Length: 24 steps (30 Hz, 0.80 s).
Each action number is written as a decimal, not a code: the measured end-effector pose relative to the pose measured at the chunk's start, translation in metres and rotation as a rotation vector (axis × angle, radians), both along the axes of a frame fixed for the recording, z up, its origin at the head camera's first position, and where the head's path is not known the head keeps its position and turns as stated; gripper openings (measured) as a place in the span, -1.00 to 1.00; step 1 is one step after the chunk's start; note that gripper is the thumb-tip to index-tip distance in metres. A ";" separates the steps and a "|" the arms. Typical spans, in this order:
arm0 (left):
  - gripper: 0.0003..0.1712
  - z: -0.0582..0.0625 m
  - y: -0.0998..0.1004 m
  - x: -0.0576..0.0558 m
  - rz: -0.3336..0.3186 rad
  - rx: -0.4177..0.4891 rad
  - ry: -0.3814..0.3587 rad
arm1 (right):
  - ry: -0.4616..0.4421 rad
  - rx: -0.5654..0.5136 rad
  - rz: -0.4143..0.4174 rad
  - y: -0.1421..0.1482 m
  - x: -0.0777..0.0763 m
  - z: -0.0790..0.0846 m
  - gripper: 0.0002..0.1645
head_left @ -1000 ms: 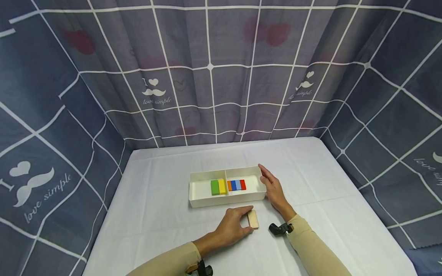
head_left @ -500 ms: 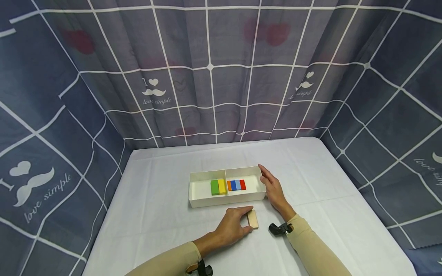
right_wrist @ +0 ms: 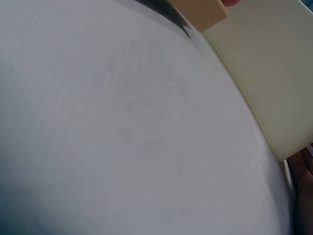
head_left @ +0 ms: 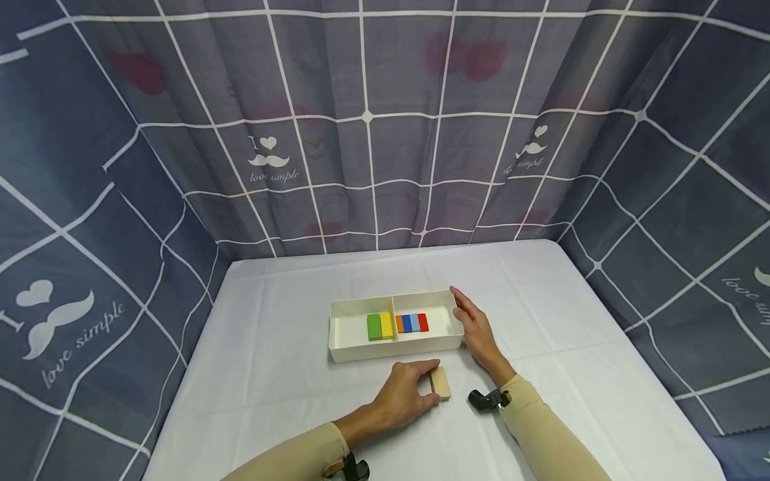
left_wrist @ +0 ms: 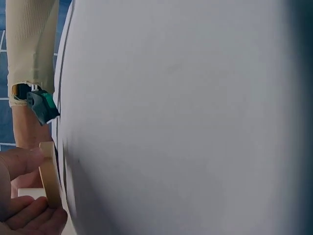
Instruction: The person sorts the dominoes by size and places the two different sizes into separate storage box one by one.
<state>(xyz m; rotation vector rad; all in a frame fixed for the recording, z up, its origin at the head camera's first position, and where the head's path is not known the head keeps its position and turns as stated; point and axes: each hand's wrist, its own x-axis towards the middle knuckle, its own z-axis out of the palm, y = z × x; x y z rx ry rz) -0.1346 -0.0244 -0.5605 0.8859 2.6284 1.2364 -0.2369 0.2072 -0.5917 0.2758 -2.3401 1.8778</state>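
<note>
My left hand [head_left: 401,399] pinches a small plain wooden block [head_left: 441,383] by its two ends, thumb at the near end and fingers at the far end. In the left wrist view, that block [left_wrist: 50,174] shows edge-on, low over the white cloth. My right hand [head_left: 478,331] holds the right end of a white two-compartment box [head_left: 361,354], fingertips at its back corner and thumb by the rim. Green [head_left: 374,327] and yellow [head_left: 387,325] blocks lie in the left compartment. Several narrower blocks, orange, blue, light blue and red [head_left: 424,322], line the right one.
A white cloth [head_left: 271,374] covers the table. Dark grid-patterned curtains [head_left: 397,153] stand behind it and on both sides. Each wrist wears a strap with a black device; the right one [head_left: 484,400] is near the wooden block.
</note>
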 end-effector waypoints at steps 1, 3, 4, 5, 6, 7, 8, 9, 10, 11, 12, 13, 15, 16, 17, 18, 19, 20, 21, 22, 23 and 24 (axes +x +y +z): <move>-0.27 0.001 -0.001 0.000 0.000 0.002 0.003 | -0.001 -0.001 -0.001 0.000 0.000 0.000 -0.38; -0.28 0.002 -0.002 -0.001 0.001 0.011 0.013 | -0.001 -0.003 -0.004 0.000 -0.001 0.000 -0.39; -0.28 0.002 -0.003 -0.001 0.002 0.013 0.028 | 0.002 -0.003 -0.002 0.000 -0.001 0.000 -0.39; -0.29 0.002 -0.004 -0.002 0.002 0.014 0.043 | 0.001 -0.008 -0.003 0.000 -0.001 -0.001 -0.39; -0.29 0.002 -0.006 -0.002 0.005 0.013 0.060 | 0.002 -0.013 -0.001 0.000 -0.001 -0.001 -0.39; -0.29 0.003 -0.007 -0.002 0.007 0.010 0.076 | 0.003 -0.017 0.001 0.000 -0.001 0.000 -0.39; -0.29 0.003 -0.008 -0.002 0.010 0.006 0.093 | 0.002 -0.018 0.002 0.000 -0.001 0.000 -0.39; -0.29 0.004 -0.010 -0.002 0.011 0.002 0.105 | 0.001 -0.017 0.004 -0.001 -0.001 0.000 -0.39; -0.29 0.005 -0.011 -0.003 0.013 -0.004 0.118 | 0.000 -0.017 0.007 -0.001 0.000 0.000 -0.39; -0.28 0.007 -0.012 -0.003 0.013 -0.006 0.122 | -0.004 -0.018 0.005 -0.001 0.000 0.000 -0.39; -0.28 0.009 -0.013 -0.003 0.014 -0.012 0.125 | -0.006 -0.016 0.005 -0.001 0.000 0.000 -0.39; -0.27 0.011 -0.014 -0.003 0.014 -0.016 0.122 | -0.008 -0.010 0.005 -0.001 0.000 0.000 -0.39; -0.27 0.016 -0.017 -0.003 0.010 -0.018 0.104 | -0.010 -0.005 0.005 -0.001 0.000 0.001 -0.39; -0.27 0.018 -0.018 -0.003 0.008 -0.020 0.098 | -0.011 -0.006 0.004 -0.001 0.000 0.001 -0.39; -0.27 0.020 -0.019 -0.003 0.003 -0.019 0.089 | -0.011 -0.005 0.003 -0.001 0.000 0.001 -0.38; -0.27 0.021 -0.021 -0.003 -0.001 -0.021 0.082 | -0.014 -0.005 0.003 -0.001 0.000 0.001 -0.38; -0.27 0.023 -0.022 -0.003 -0.006 -0.021 0.077 | -0.017 -0.004 0.003 -0.001 0.000 0.001 -0.38; -0.27 0.026 -0.023 -0.004 -0.010 -0.021 0.075 | -0.018 -0.002 0.004 -0.001 0.000 0.001 -0.38; -0.27 0.027 -0.024 -0.004 -0.015 -0.025 0.076 | -0.021 -0.001 0.003 -0.001 0.001 0.002 -0.38; -0.28 0.029 -0.025 -0.004 -0.020 -0.027 0.077 | -0.024 0.002 0.003 -0.001 0.001 0.002 -0.38; -0.28 0.031 -0.026 -0.004 -0.026 -0.028 0.075 | -0.025 0.003 0.003 -0.001 0.001 0.002 -0.38; -0.28 0.033 -0.027 -0.004 -0.030 -0.033 0.078 | -0.026 0.003 0.005 -0.001 0.001 0.002 -0.38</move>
